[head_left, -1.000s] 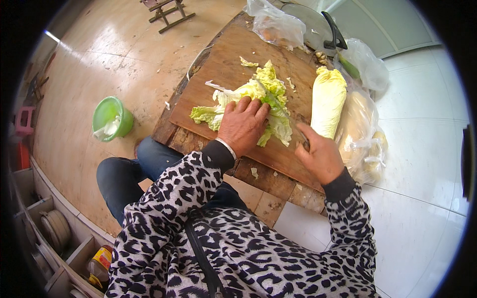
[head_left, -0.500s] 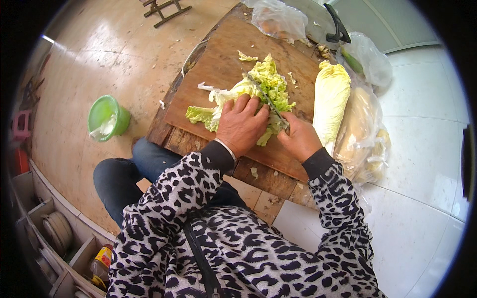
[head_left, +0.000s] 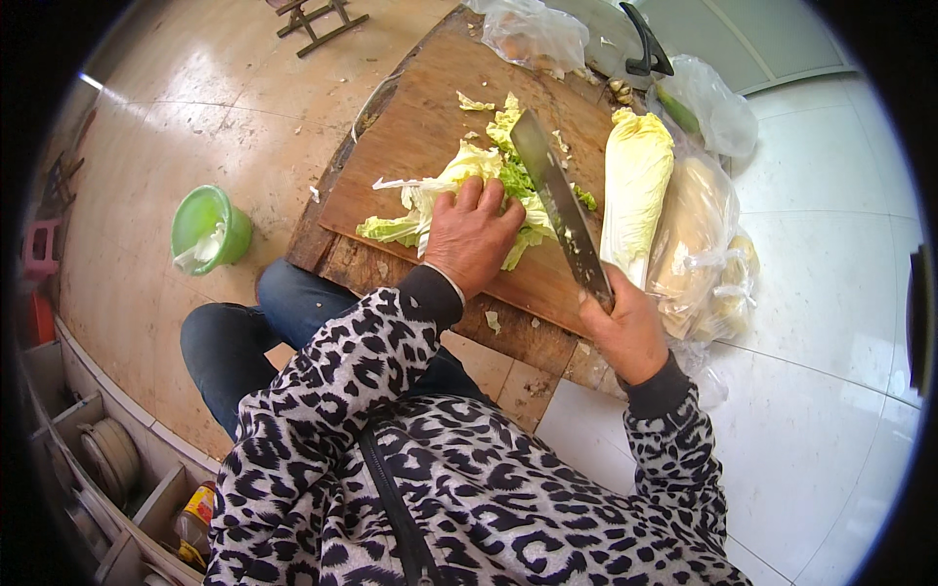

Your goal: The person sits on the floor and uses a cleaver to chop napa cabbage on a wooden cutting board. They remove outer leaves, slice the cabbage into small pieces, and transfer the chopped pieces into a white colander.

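With its fingers bent and pressing down, my left hand [head_left: 474, 234] grips a heap of cut napa cabbage leaves [head_left: 420, 210] on the wooden cutting board [head_left: 430, 103]. My right hand [head_left: 625, 324] is closed round the handle of a cleaver [head_left: 559, 186]. Its broad blade is tilted, flat side showing, over the right part of the heap, with small bits stuck to it. Green and yellow leaf pieces lie partly hidden behind the blade. A whole napa cabbage [head_left: 637, 190] lies at the board's right side, near the cleaver.
Plastic bags of food [head_left: 689, 244] lie right of the whole cabbage, and another bag [head_left: 532, 37] sits at the far edge beside a black handle [head_left: 649, 44]. A green bucket [head_left: 234, 234] stands on the floor at left. A small wooden stool [head_left: 318, 24] is farther off.
My right hand has drawn the cleaver up and back toward the right, turning its blade flat side into view. My left hand stays on the leaves.
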The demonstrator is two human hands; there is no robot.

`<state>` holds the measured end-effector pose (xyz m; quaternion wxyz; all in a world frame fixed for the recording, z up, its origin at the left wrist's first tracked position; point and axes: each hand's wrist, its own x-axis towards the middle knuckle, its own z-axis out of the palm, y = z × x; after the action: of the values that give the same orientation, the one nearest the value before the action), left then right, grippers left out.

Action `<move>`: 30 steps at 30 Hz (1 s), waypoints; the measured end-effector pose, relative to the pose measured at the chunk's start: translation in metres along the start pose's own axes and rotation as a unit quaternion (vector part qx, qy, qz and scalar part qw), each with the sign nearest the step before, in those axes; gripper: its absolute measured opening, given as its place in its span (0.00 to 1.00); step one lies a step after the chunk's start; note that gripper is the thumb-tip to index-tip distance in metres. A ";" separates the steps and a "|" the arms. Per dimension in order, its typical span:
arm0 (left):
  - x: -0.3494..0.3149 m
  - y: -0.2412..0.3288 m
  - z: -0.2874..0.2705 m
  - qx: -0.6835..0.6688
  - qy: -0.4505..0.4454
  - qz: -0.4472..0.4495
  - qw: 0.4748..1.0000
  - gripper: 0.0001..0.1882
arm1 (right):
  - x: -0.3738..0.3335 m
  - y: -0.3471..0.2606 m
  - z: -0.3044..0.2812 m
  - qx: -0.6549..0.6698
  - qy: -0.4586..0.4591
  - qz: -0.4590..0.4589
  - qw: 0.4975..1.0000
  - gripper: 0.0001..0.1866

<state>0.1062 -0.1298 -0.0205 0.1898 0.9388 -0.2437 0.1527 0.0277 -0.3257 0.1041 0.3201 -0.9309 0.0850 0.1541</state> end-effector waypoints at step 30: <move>-0.008 -0.005 0.004 -0.023 0.065 0.000 0.998 0.14 | 0.014 0.049 0.022 -0.046 -0.005 0.037 0.998 0.20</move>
<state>0.1031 -0.1247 -0.0284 0.2271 0.9221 -0.2346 0.2076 0.0230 -0.3511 0.0552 0.2715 -0.9400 0.1111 0.1742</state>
